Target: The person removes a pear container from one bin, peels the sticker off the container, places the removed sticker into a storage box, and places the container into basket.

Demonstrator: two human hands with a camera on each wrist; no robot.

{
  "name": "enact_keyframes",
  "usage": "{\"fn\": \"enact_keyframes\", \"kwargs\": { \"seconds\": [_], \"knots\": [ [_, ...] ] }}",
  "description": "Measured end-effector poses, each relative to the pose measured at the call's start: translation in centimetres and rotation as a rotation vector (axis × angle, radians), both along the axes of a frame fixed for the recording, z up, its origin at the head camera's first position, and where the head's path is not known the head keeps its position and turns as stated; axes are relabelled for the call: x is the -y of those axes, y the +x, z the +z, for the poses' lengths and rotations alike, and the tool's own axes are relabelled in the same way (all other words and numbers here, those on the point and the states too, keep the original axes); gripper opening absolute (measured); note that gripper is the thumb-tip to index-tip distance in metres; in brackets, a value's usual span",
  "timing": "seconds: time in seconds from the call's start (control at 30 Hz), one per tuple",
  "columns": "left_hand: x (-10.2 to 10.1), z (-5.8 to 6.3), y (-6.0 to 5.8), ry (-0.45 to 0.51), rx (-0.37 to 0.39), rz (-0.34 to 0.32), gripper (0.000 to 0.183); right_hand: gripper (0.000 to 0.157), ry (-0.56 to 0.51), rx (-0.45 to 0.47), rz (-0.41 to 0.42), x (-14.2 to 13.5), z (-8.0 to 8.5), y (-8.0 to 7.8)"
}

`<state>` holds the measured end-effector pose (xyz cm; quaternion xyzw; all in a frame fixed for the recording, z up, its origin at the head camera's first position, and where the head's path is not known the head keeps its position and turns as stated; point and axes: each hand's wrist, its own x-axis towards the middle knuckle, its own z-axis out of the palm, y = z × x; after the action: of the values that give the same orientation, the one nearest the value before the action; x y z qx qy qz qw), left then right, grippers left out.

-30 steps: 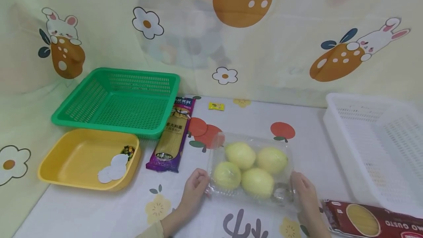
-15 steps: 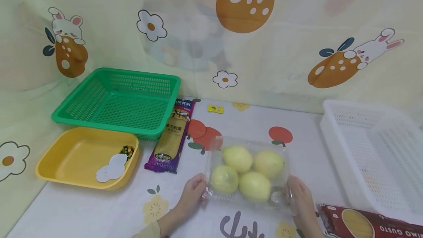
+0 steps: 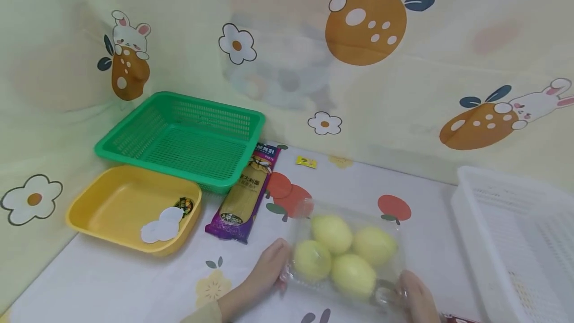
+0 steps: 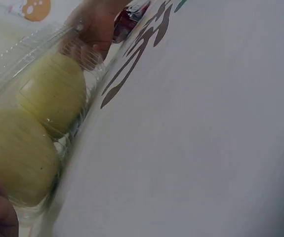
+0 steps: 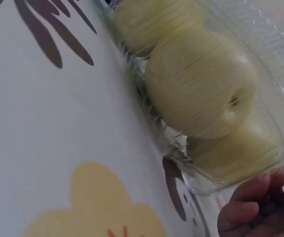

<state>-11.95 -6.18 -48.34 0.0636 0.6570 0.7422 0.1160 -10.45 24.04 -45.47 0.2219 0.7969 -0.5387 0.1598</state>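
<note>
A clear plastic clamshell box [image 3: 306, 223] holds several pale yellow-green fruits [image 3: 353, 275], perhaps apples or pears; one shows a stem hollow in the right wrist view. My left hand [image 3: 267, 265] grips the box's left side, fingers curled at its edge. On the opposite side my right hand [image 3: 419, 295] holds the near right corner, and its curled fingers [image 5: 244, 210] also show at the box edge in the right wrist view. Whether the box bottom touches the table cannot be told.
Left stand a green basket [image 3: 188, 156] and a yellow basin [image 3: 96, 211] with white discs [image 3: 157, 232]. Beside them lie a purple pasta packet [image 3: 244, 196] and a small yellow packet [image 3: 307, 162]. Right is a white basket [image 3: 471, 223]; a red packet [image 3: 462, 319] peeks out below.
The head view has turned, so the scene sits further right and lower. Both hands keep hold of the box, which stays in about the same place on the table.
</note>
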Motion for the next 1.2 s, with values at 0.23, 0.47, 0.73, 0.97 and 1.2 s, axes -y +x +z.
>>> {"fn": "enact_keyframes", "kwargs": {
  "seconds": [0.23,0.47,0.73,0.97,1.2],
  "knots": [
    [-0.2,1.5,-0.3,-0.278,-0.189,-0.01,0.013,0.043,0.1,-0.051,-0.031,0.2,0.2,0.5],
    [0.0,2.4,0.0,-0.347,-0.281,0.056,0.011,0.048,0.25,-0.213,-0.109,0.9,0.2,0.9],
    [0.1,4.1,-0.2,-0.318,-0.293,0.22,0.005,0.047,0.375,-0.346,-0.151,1.4,-0.3,-0.4],
    [0.0,7.2,0.5,-0.2,-0.159,0.178,0.005,0.054,0.376,-0.47,-0.2,-1.1,-4.4,-2.0],
    [0.5,8.9,1.5,-0.289,-0.177,0.156,0.005,0.051,0.421,-0.498,-0.213,-1.2,-5.7,-1.9]
  ]
}}
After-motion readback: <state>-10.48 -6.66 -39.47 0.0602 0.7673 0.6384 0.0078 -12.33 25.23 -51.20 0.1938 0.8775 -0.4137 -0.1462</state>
